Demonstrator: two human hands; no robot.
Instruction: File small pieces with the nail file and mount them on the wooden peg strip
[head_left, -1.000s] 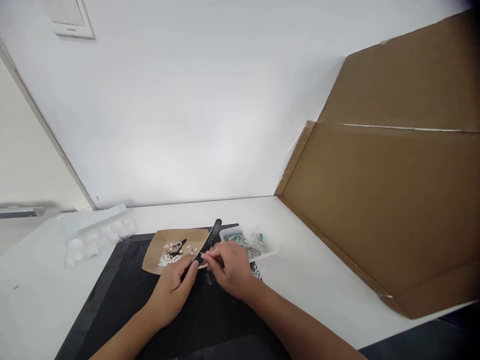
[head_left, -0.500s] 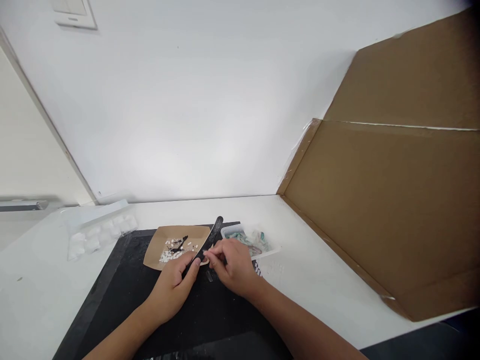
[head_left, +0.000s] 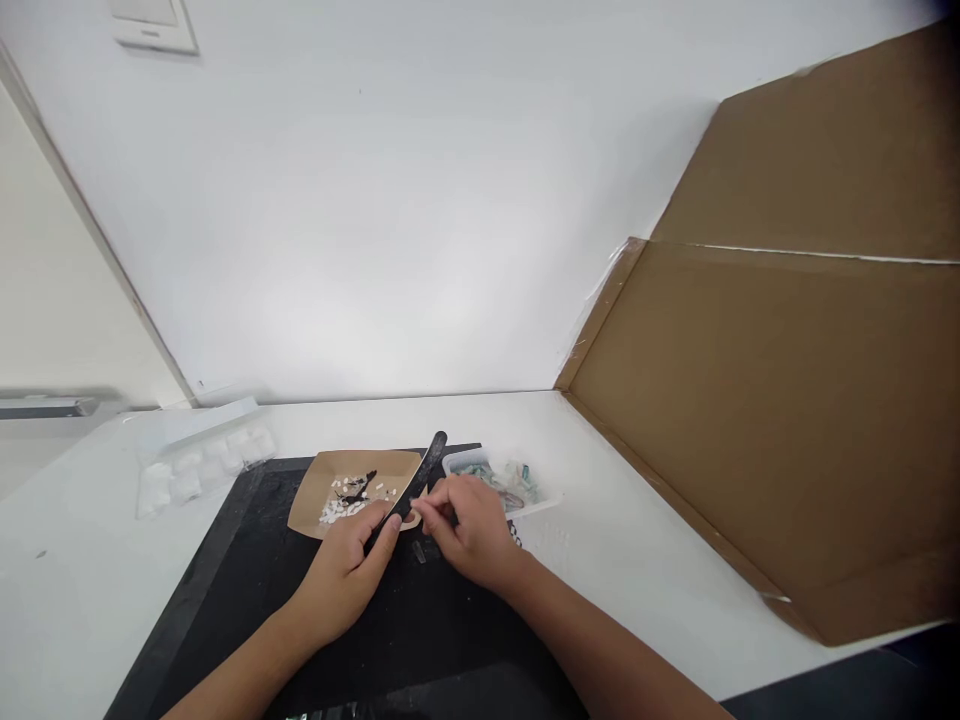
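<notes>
My left hand [head_left: 351,565] is closed round the lower end of a black curved nail file [head_left: 424,472], which slants up to the right. Against the file's edge, my right hand [head_left: 471,530] pinches a small clear piece between thumb and forefinger; the fingers mostly hide it, and it looks like a false nail tip. Just behind both hands sits a brown paper tray [head_left: 311,500] with white bits and dark scraps in it. Below the fingertips, a loose clear nail tip [head_left: 418,551] lies on the black mat [head_left: 405,640].
A white plastic tray [head_left: 553,500] of crumpled greenish wrappers stands behind my right hand. Clear bags of white pieces [head_left: 199,470] lie at the left. A brown cardboard panel [head_left: 765,400] borders the right side, and a white wall [head_left: 390,220] rises behind the table.
My right hand has shifted very slightly along the file. The left hand and the file hold nearly the same place.
</notes>
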